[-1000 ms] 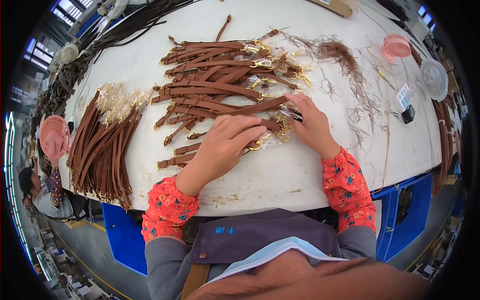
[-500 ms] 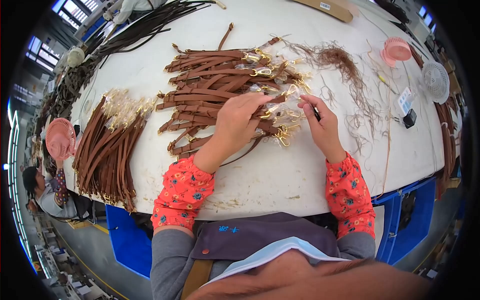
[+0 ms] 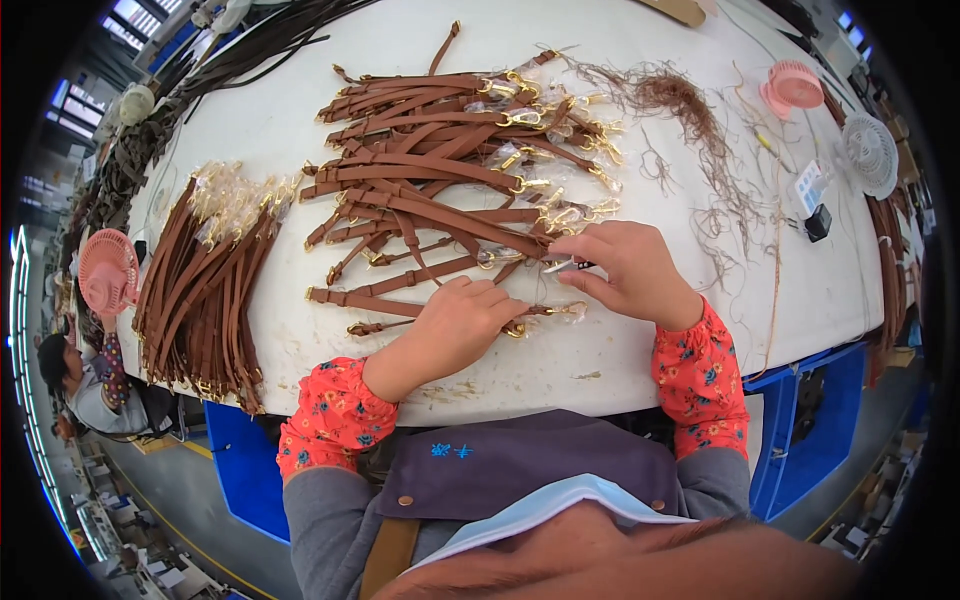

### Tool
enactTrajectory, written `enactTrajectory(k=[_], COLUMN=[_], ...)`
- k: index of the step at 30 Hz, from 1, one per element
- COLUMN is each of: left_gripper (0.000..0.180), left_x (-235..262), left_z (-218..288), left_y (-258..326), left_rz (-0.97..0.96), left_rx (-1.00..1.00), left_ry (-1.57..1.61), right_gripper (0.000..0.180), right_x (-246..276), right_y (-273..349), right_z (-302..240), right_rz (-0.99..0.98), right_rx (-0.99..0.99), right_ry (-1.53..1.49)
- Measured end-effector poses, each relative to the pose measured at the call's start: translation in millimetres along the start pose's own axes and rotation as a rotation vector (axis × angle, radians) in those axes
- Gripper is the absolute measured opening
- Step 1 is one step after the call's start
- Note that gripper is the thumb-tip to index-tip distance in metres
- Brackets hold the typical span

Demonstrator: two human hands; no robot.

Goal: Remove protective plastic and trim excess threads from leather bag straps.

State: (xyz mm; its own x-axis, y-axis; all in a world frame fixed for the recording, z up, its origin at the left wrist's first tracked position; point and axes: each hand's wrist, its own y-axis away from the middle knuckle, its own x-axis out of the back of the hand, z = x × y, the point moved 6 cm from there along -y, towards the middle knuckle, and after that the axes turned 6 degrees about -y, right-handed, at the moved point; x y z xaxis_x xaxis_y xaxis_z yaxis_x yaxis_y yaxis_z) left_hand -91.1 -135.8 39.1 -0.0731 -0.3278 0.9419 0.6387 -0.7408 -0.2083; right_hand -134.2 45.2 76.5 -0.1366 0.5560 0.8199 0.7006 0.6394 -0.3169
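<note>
A wide pile of brown leather straps (image 3: 430,175) lies on the white table, its gold snap hooks (image 3: 525,117) mostly in clear plastic wrap toward the right end. At the pile's near edge, my left hand (image 3: 455,330) is closed, fingertips pinching a strap close to its gold hook; the fingers partly hide the grip. Just right of it, my right hand (image 3: 630,272) is closed round small thread snips (image 3: 568,266) with silver blades and a dark handle. The blades point left, over the hook ends of the near straps.
Another strap bundle (image 3: 205,290) lies at the left, hooks at its far end. Loose brown threads (image 3: 680,95) spread at the far right, near a pink fan (image 3: 792,88) and a white fan (image 3: 869,155). A co-worker (image 3: 85,380) sits at the left beside another pink fan (image 3: 108,270).
My left hand has come nearer to me, down to the pile's near edge. My right hand has moved nearer and turned left, its snip blades now showing. Near straps have spread apart.
</note>
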Motion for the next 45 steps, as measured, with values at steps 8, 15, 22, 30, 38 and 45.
enactTrajectory(k=[8,15,22,30,38,45], left_gripper=[0.032,0.031,0.034,0.034,0.037,0.04], left_x=[-1.8,7.2,23.0,21.3,25.7,31.7], left_z=[-8.1,-3.7,-6.9,-1.4,-1.7,-3.0], left_y=[5.8,5.1,10.2,7.6,8.3,13.6], left_rz=[0.039,0.066,-0.169,-0.167,-0.121,-0.132], left_rx=[0.007,-0.09,-0.005,-0.084,-0.092,-0.137], left_ry=[0.138,0.245,0.341,0.267,0.339,0.422], right_gripper=[0.02,0.024,0.034,0.029,0.018,0.019], right_x=[-12.3,-30.7,-14.5,3.3,-11.8,-24.8], right_y=[4.6,4.9,6.2,2.6,2.0,3.8], right_z=[-19.2,-17.5,13.0,8.4,-28.3,-21.9], right_rz=[-0.021,-0.082,0.107,0.222,0.011,0.011], right_rx=[0.142,0.166,-0.268,-0.209,0.161,0.127], right_ry=[0.233,0.278,-0.055,0.013,0.131,0.189])
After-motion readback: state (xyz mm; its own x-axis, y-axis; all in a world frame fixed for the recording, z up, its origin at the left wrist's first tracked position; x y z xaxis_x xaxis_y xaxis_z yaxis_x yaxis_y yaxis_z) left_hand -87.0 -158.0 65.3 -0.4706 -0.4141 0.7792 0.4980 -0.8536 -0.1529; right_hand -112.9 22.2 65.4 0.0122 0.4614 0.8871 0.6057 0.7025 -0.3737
